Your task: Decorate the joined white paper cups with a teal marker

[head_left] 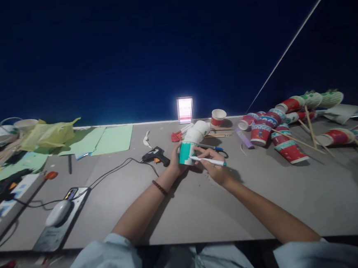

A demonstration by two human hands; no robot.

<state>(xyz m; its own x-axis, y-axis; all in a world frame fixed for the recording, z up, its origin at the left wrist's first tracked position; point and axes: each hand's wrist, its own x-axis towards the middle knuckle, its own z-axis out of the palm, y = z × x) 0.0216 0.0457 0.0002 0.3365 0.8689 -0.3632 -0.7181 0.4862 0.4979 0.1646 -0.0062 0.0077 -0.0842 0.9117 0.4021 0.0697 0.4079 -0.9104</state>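
At the middle of the table, my left hand (176, 158) is closed around the side of a paper cup (186, 153). Part of the cup is coloured teal and part is white. White paper cups (195, 132) join it in a bent row that leads away to the upper right. My right hand (217, 170) grips a white marker pen (212, 160) with a teal end, its tip at the white part of the cup. Just left of my left hand lies a black hot glue gun (156, 155). Another pen (214, 147) with a blue end lies behind my right hand.
Red patterned paper-cup chains (265, 125) with wooden sticks lie to the right. A single cup (218, 117) stands at the back near a glowing screen (185, 109). On the left are green paper (114, 139), a yellow bag (50, 133), a power strip (15, 200) and a phone (52, 235).
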